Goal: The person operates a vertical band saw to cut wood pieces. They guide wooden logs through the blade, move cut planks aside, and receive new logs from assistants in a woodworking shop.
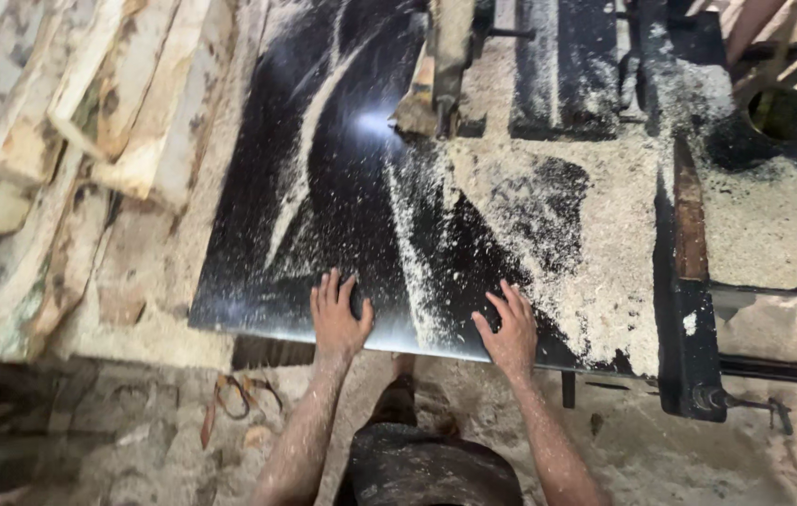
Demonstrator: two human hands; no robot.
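Black metal saw table [323,187], surface glossy, near edge toward person. Sawdust [595,262] heaped thick over right half, thin streaks across left. Left hand [337,319] and right hand [511,330] flat on near edge, fingers spread. Rusty bar [689,220] along right side.

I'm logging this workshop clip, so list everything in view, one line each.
saw table top: one, black and glossy, centre, both hands on its near edge
sawdust: pale heaps and streaks, mostly on the table's right half
saw blade housing: one, dusty, top centre
wooden slabs: a stack, pale, rough-edged, left
metal rail: one, black with a rusty strip, right
round opening: one, dark, top right
sandals: reddish straps, on the dusty floor, lower left
left hand: flat, fingers spread
right hand: flat on the table
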